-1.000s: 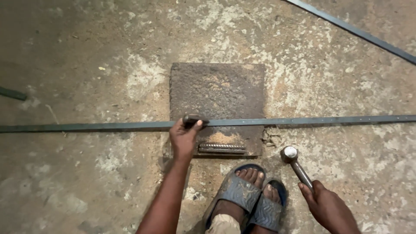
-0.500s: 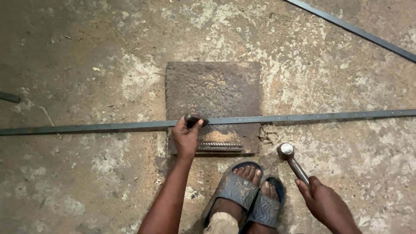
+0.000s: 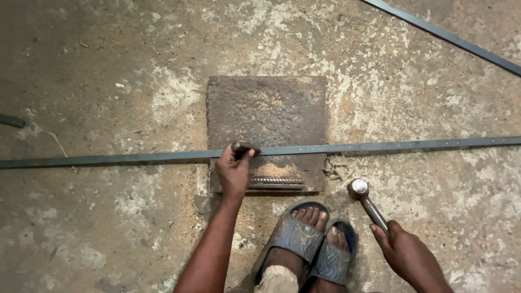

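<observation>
1. Your left hand point(image 3: 233, 172) is clenched on the punch point(image 3: 241, 146), set on the long flat bar point(image 3: 380, 146) over the rusty steel plate point(image 3: 266, 108); hold it upright
2. Your right hand point(image 3: 410, 255) grasps the hammer point(image 3: 368, 203) low beside the plate; strike squarely

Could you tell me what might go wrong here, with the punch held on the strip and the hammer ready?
The left hand pinches the short punch close to its top, so a stray blow from the hammer in the right hand could hit the fingers. The flat metal strip merely lies across the steel plate and may jump or slide. The feet in open sandals sit right beside the plate, exposed to a slipping tool.
</observation>
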